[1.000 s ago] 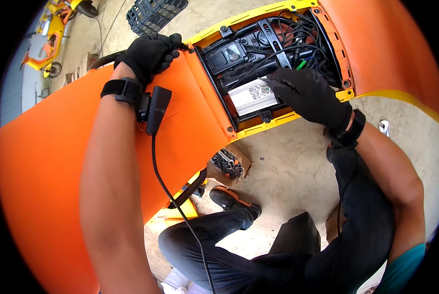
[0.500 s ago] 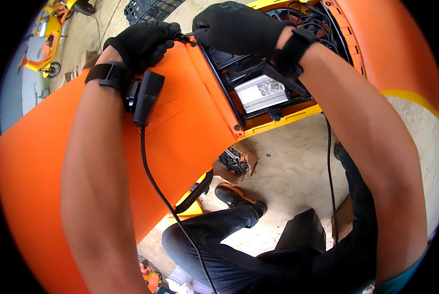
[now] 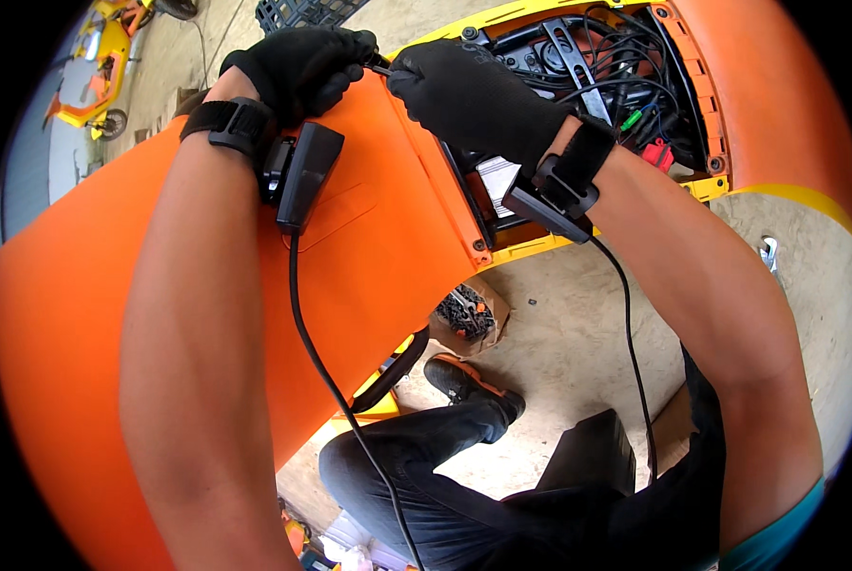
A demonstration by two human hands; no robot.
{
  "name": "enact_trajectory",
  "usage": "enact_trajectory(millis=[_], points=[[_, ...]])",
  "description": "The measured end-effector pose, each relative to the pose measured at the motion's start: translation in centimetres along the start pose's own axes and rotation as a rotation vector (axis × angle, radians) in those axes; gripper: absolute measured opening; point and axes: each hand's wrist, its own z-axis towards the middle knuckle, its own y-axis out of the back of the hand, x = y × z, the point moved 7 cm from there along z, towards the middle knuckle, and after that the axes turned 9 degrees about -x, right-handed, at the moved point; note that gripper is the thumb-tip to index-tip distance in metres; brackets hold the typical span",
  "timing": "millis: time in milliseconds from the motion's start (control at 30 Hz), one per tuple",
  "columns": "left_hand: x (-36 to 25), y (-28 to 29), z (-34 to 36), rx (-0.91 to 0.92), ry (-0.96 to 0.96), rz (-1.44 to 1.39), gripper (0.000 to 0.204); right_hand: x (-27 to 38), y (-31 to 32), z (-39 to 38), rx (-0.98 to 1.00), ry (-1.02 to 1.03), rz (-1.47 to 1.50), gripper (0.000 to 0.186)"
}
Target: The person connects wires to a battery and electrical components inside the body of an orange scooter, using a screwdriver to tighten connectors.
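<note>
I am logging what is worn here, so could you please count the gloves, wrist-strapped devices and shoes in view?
Black gloves: 2, on the left hand and the right hand
Wrist devices: 2, left device and right device
Shoes: 1, the shoe
Total: 5

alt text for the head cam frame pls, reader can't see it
Two black-gloved hands, left hand and right hand, meet at the top edge of an orange body panel, pinching a small dark part between them. Beside it, an open compartment shows tangled black wires; the concrete floor lies below.
</note>
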Motion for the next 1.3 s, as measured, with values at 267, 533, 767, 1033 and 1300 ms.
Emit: enact_trajectory(millis=[267, 533, 767, 1033, 1300], points=[[1.7, -3.3, 1.1, 0.092, 0.422, -0.195, 0.018, -0.1, 0.4, -1.2, 0.133, 0.013, -0.067, 0.016], [2.5, -3.2, 0.1, 0.153, 0.661, -0.341, 0.025, 0.5, 1.8, -0.3, 0.080, 0.056, 0.042, 0.024], [3.8, -2.3, -0.6, 0.196, 0.483, -0.135, 0.027, 1.6, 0.2, 0.8, -0.005, -0.073, 0.469, 0.026], [3.7, -2.7, 0.2, -0.035, 0.258, -0.268, 0.023, 3.7, 0.1, 1.0, -0.152, -0.167, 0.161, 0.019], [2.8, -3.5, -2.6, -0.048, 1.263, -0.900, 0.024, 3.4, -0.2, 0.6, -0.026, -0.316, 0.359, 0.042]])
